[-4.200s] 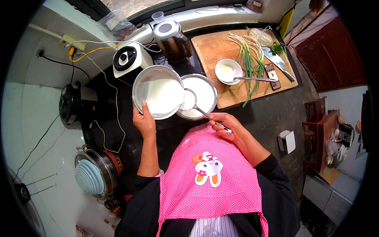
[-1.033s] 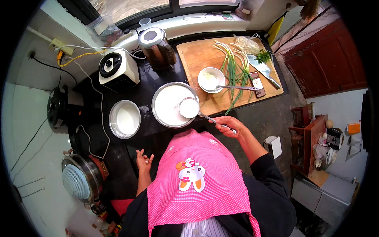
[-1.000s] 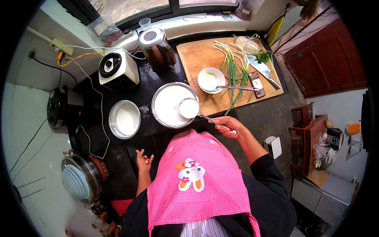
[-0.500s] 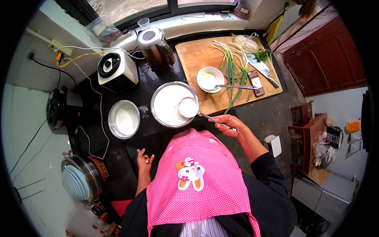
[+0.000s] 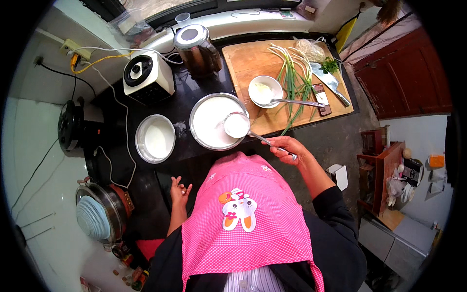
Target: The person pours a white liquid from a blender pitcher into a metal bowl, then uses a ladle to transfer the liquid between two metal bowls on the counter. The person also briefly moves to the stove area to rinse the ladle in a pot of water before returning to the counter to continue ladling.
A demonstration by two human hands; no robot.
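My right hand (image 5: pixel 290 149) is closed around the handle of a metal ladle (image 5: pixel 264 140). The ladle's bowl holds white liquid and sits over the right side of a wide metal basin (image 5: pixel 192 132) of the same-looking white liquid; whether it touches the surface I cannot tell. My left hand (image 5: pixel 179 191) hangs beside the pink apron (image 5: pixel 265 214), fingers apart and loosely bent, with nothing in it. Left of the basin stands a smaller metal bowl (image 5: pixel 140 149) containing white stuff.
On the wooden cutting board (image 5: pixel 241 65) are a white bowl (image 5: pixel 257 100) with a spoon, green onions (image 5: pixel 292 82), a cleaver (image 5: pixel 327 80) and a phone (image 5: pixel 325 110). Behind the basins stand a white blender base (image 5: pixel 160 82) and its jug (image 5: pixel 197 56). A power cord (image 5: pixel 127 131) crosses the counter's left side.
The whole view has shifted a little, with things now slightly higher and further right. Ladle, basin and both hands keep nearly the same places relative to each other.
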